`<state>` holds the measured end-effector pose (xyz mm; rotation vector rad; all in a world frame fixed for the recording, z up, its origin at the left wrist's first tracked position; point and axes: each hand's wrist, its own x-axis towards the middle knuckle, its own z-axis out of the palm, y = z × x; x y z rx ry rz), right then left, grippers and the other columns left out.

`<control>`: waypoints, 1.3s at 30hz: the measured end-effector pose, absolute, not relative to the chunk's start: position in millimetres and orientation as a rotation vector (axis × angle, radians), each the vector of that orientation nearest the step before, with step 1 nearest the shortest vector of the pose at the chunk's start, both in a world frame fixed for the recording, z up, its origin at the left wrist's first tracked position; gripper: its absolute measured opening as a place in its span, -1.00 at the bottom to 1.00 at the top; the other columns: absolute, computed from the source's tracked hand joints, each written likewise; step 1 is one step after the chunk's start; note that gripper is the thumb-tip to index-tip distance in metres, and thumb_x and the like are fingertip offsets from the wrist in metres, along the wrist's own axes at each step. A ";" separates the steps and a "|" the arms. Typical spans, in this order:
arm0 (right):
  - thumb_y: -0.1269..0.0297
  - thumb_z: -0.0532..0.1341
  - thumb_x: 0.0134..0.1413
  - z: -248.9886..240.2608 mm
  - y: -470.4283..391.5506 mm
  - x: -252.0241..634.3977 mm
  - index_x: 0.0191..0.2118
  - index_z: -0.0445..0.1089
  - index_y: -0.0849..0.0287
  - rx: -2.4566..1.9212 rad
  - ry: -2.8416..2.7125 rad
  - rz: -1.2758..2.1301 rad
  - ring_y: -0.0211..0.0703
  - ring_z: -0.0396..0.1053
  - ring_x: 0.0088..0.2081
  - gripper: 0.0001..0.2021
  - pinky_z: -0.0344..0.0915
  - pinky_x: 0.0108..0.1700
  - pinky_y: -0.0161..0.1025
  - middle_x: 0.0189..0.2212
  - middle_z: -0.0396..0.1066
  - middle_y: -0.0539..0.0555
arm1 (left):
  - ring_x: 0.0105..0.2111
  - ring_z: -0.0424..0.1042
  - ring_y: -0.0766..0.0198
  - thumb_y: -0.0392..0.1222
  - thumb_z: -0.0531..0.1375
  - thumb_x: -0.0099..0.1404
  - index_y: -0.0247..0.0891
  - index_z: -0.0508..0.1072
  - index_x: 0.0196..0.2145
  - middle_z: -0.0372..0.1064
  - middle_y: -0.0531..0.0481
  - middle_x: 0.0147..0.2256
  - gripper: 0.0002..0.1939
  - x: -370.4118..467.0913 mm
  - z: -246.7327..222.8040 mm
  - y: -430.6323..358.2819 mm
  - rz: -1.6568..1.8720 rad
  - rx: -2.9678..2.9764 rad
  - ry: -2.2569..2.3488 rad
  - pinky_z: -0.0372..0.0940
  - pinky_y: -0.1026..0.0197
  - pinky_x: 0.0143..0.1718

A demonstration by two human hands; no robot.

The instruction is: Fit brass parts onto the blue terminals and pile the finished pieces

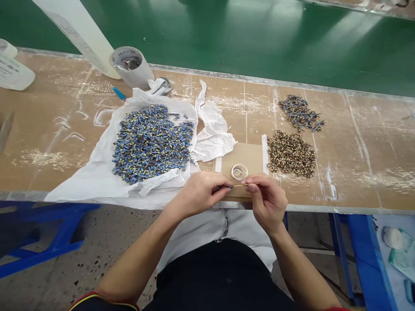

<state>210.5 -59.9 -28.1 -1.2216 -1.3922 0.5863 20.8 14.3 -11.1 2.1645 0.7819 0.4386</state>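
Observation:
Near the table's front edge, my left hand [207, 189] pinches a tiny blue piece [230, 187], mostly hidden by the fingers. My right hand [266, 198] is closed on a thin wooden stick [241, 185], whose tip points left and meets the blue piece. Just beyond the fingers stands a small clear round cup [239, 172] on a cardboard sheet [248, 151]. To the left, a large pile of small blue, yellow and dark pieces [152, 144] lies on white paper [106, 172]. On the right are a brown and cream pile [291, 154] and a smaller bluish pile [301, 113].
A wide tape roll [136, 73] stands behind the left pile, beside a tall whitish container [81, 34]. A small blue wedge [119, 93] and crumpled paper [212, 134] lie nearby. Green surface [210, 39] runs behind the table. Blue stools [58, 242] stand below.

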 end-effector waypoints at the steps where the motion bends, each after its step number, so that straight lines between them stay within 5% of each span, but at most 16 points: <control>1: 0.48 0.17 0.25 -28.2 -60.0 210.5 -0.19 0.42 0.07 -1.221 -1.393 0.581 -0.12 0.48 -0.22 -0.84 0.43 -0.17 -0.15 -0.32 0.49 0.05 | -0.39 0.45 0.29 -0.33 0.16 0.34 -0.27 0.56 -0.22 0.55 0.00 -0.33 -0.84 20.6 -11.4 14.4 0.438 2.172 0.780 0.21 0.29 -0.34; 39: 0.49 0.17 0.24 -25.8 -56.1 215.1 -0.18 0.43 0.07 -1.187 -1.432 0.620 -0.13 0.47 -0.23 -0.83 0.41 -0.20 -0.18 -0.31 0.49 0.05 | -0.49 0.36 0.36 -0.33 0.19 0.31 -0.29 0.53 -0.29 0.46 0.05 -0.45 -0.90 18.4 -13.1 11.4 0.501 2.155 0.809 0.17 0.32 -0.40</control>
